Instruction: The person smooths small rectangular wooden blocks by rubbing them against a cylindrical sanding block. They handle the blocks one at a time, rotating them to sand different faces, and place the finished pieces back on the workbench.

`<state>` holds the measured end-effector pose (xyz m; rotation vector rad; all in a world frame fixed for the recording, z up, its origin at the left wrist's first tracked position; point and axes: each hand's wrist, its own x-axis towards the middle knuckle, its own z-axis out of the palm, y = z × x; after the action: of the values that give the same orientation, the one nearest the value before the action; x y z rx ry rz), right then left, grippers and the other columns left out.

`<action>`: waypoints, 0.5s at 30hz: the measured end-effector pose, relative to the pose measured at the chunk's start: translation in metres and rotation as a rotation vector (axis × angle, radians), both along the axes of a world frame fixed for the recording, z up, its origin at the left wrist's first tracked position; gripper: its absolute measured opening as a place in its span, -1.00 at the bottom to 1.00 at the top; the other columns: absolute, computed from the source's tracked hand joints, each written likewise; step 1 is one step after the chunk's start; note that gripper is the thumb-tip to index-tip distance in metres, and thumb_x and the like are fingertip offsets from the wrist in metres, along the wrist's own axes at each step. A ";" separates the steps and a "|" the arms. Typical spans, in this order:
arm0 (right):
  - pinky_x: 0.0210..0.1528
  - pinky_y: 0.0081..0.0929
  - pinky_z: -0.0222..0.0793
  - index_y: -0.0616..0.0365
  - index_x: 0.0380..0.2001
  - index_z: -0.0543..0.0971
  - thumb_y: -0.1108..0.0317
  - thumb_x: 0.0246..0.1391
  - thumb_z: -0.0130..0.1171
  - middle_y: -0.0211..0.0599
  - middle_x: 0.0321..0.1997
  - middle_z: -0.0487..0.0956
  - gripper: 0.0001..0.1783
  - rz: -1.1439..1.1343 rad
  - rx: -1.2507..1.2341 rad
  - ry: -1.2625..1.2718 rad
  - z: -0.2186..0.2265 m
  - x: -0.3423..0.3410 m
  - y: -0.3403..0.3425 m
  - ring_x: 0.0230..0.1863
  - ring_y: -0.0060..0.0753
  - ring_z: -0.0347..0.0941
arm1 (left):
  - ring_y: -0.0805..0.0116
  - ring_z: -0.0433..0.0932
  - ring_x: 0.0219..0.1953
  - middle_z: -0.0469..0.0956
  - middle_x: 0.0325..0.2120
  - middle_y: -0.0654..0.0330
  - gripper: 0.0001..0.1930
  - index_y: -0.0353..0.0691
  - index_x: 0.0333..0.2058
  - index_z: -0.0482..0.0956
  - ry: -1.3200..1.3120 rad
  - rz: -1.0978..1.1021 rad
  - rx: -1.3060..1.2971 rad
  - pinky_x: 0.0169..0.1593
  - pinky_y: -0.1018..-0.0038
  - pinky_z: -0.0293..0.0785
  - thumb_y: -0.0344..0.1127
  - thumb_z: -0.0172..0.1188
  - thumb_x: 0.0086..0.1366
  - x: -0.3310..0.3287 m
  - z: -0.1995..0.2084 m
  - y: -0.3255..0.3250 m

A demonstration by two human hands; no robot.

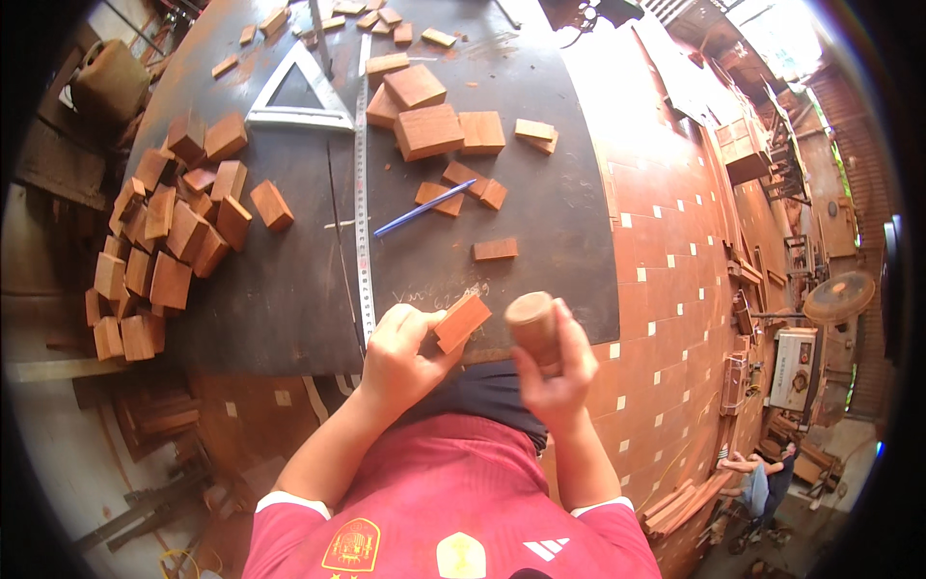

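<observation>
Near the table's front edge, my left hand (403, 349) is closed on a small reddish-brown wooden block (463, 322), held tilted. Just right of it, my right hand (561, 365) grips a round wooden cylinder (533, 324) with its pale flat end up; I cannot tell what lower part the fingers hide. The block and the cylinder are apart. Beyond my hands, one small wooden block (495, 250) lies on the dark table (434, 265). Farther off, a blue pen (424, 208) rests across several small blocks.
A steel ruler (363, 193) runs along the table beside a white triangular frame (302, 92). Many blocks are heaped at the left (172, 232); larger blocks (429, 131) stand beyond the pen. On the tiled floor (666, 318) at right are wood stacks and, farther off, a person (767, 487).
</observation>
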<state>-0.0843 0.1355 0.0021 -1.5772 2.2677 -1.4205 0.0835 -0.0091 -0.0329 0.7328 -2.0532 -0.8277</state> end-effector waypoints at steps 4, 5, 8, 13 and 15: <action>0.18 -0.23 0.56 0.43 0.32 0.48 0.55 -0.01 0.52 0.13 0.11 0.67 -0.21 -0.133 -0.013 -0.201 -0.006 -0.016 0.031 0.12 0.02 0.67 | 0.07 0.63 -0.39 0.62 -0.42 0.08 -0.62 -0.26 -0.24 0.68 0.034 -0.008 -0.099 -0.32 0.28 0.57 -0.47 0.63 -0.07 -0.028 0.031 -0.007; 0.18 -0.24 0.56 0.42 0.33 0.48 0.55 -0.01 0.51 0.12 0.11 0.67 -0.21 -0.145 -0.019 -0.213 -0.006 -0.015 0.038 0.11 0.01 0.67 | 0.06 0.64 -0.39 0.62 -0.41 0.07 -0.61 -0.26 -0.24 0.67 0.052 -0.021 -0.151 -0.31 0.28 0.58 -0.48 0.63 -0.07 -0.042 0.044 -0.012; 0.18 -0.25 0.55 0.42 0.33 0.49 0.55 -0.01 0.52 0.13 0.11 0.67 -0.21 -0.225 -0.018 -0.210 -0.006 -0.008 0.061 0.10 -0.02 0.68 | 0.03 0.65 -0.37 0.63 -0.41 0.05 -0.64 -0.28 -0.21 0.66 0.131 -0.093 -0.188 -0.29 0.25 0.59 -0.47 0.59 0.00 -0.104 0.065 -0.023; 0.17 -0.23 0.56 0.40 0.32 0.50 0.52 -0.02 0.55 0.16 0.11 0.67 -0.21 -0.325 -0.101 -0.192 -0.008 -0.004 0.091 0.09 0.01 0.68 | -0.05 0.70 -0.29 0.68 -0.38 -0.05 -0.71 -0.33 -0.30 0.70 0.010 -0.145 -0.144 -0.19 0.19 0.61 -0.30 0.56 0.09 -0.209 0.033 -0.041; 0.17 -0.30 0.55 0.43 0.34 0.47 0.52 0.03 0.50 0.10 0.11 0.68 -0.22 -0.330 -0.102 -0.164 -0.005 0.000 0.099 0.10 -0.11 0.67 | -0.05 0.72 -0.28 0.70 -0.36 -0.06 -0.69 -0.34 -0.31 0.71 -0.186 -0.141 -0.157 -0.16 0.18 0.62 -0.25 0.57 0.08 -0.220 0.006 -0.054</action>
<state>-0.0844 0.2343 -0.0024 -1.0928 2.4736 -1.6907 -0.1365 -0.0633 -0.0274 0.6021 -2.3288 -0.6873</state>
